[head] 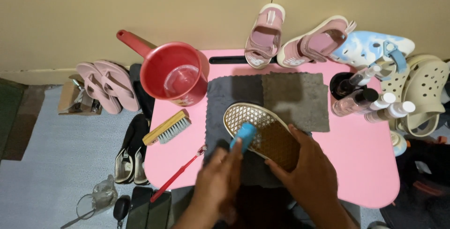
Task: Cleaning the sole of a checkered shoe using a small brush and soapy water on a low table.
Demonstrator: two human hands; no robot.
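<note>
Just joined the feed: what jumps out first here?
At centre, the right hand steadies an upturned shoe on a grey cloth while the left hand holds a blue brush on its sole. Behind it, a red scoop of water stands on the pink table.

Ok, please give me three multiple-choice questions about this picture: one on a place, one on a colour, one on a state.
1. Where does the wooden brush lie?
A. on the pink table, left of the cloths
B. inside the dipper
C. on the floor

2. What colour is the small brush in the left hand?
A. red
B. blue
C. white

3. How is the shoe held by the right hand?
A. sole down
B. sole up
C. standing on its heel

Answers: 1 A, it rests on the tabletop below the red dipper. 2 B, its body shows blue. 3 B, the waffle-patterned sole faces the camera.
</note>
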